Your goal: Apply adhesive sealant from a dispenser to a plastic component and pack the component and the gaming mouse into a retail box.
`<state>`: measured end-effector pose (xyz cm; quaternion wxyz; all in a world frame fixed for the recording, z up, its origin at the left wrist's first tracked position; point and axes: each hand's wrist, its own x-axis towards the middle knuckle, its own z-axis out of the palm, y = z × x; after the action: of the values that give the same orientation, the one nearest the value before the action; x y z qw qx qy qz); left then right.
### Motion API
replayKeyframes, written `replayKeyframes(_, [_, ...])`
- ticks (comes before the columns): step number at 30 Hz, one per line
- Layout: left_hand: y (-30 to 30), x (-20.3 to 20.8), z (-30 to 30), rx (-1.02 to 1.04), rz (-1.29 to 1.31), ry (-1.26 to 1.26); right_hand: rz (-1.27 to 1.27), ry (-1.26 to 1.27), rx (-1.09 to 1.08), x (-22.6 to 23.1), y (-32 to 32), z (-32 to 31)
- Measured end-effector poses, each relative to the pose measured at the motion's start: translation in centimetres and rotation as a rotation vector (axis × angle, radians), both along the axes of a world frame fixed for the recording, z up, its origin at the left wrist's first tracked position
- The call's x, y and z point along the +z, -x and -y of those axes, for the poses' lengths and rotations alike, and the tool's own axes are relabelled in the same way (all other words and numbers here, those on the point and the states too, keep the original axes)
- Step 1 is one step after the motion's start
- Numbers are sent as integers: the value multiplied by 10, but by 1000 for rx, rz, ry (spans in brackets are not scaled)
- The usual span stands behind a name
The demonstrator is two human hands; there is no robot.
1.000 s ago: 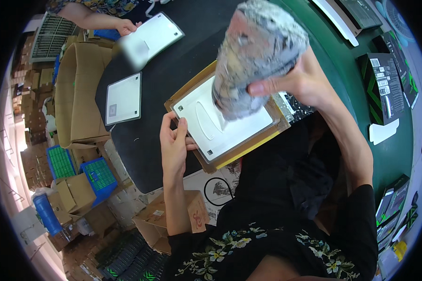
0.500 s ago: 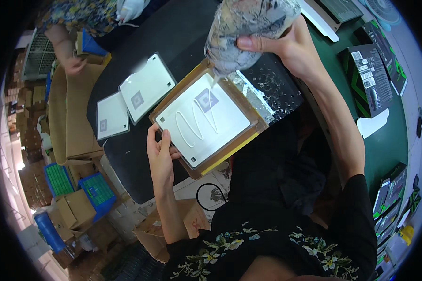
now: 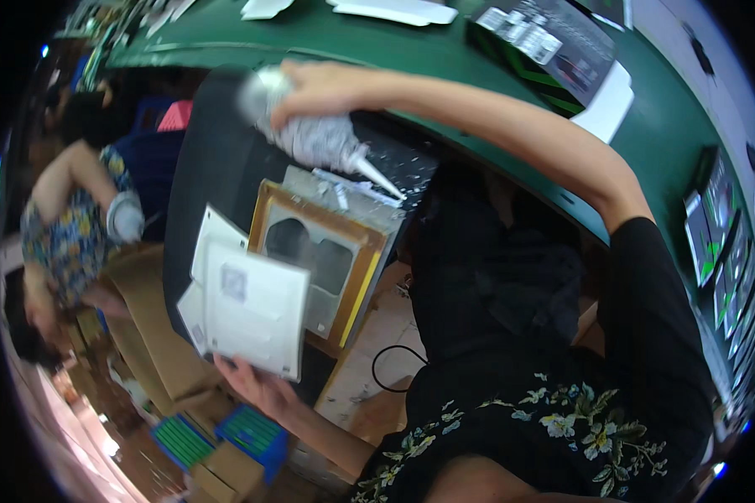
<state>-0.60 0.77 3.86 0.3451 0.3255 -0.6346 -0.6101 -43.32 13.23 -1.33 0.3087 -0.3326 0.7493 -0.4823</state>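
My left hand [image 3: 256, 387] grips a white square panel [image 3: 264, 314] by its near edge. The panel carries a grey square mark and is raised over other white panels [image 3: 218, 239], partly covering them and a brown wooden frame [image 3: 365, 251]. Inside that frame a grey plate with rounded shapes shows. At the far side my right hand [image 3: 323, 88] is wrapped round a wrinkled, filled squeeze bag [image 3: 315, 138]. Its thin white nozzle points right and toward me, over a grey strip [image 3: 344, 194] smeared with white paste. The bag's far end is blurred.
A long green table [image 3: 445, 84] runs along the back and right, with black-and-green boxes [image 3: 554, 50] on it. On the left, past a large cardboard box [image 3: 147, 323], sits a co-worker in a floral top [image 3: 67, 214]. Blue-green crates [image 3: 256, 436] lie below.
The view has turned. The panel with the wavy white line has left the frame, lifted leftward in my left hand. My right hand has moved the squeeze bag away from it, nozzle now tilted aside.
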Motion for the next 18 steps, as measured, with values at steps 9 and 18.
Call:
replayKeyframes(9, [70, 13, -65, -310, 31, -179, -369, 134, -57, 0, 8, -61])
replayKeyframes(18, [167, -37, -222, -841, 61, -705, -1012, -514, -145, -14, 78, -316])
